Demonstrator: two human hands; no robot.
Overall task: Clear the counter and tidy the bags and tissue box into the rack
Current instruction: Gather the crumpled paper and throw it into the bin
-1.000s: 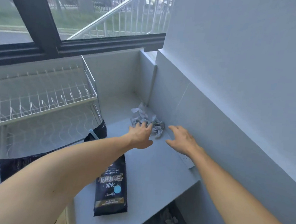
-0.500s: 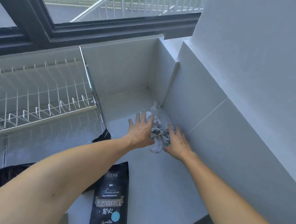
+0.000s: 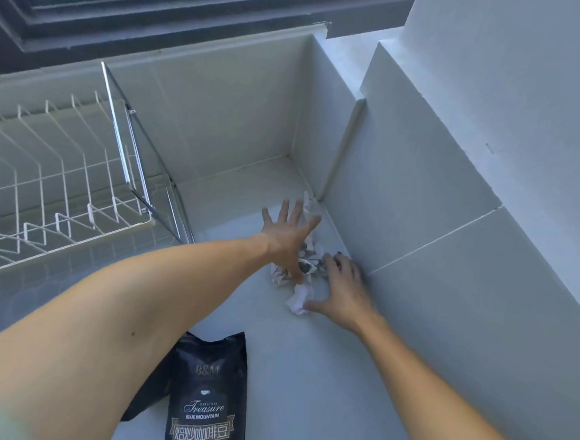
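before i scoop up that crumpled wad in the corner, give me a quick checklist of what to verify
1. Left hand over the crumpled wad: ok, fingers spread, not closed.
2. Right hand on the wad's near side: ok, thumb touching a loose white piece.
3. Wad enclosed by both hands: not ok, pieces show between them.
4. Rack free to receive things: ok for the upper tier.
5. Coffee bag off the counter: not ok.
6. Tissue box: cannot tell, not in view.

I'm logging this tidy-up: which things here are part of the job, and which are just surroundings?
Part of the job:
crumpled wrapper wad, with left hand and right hand on it
black coffee bean bag
wire rack
counter

Just surroundings:
window frame
tiled wall
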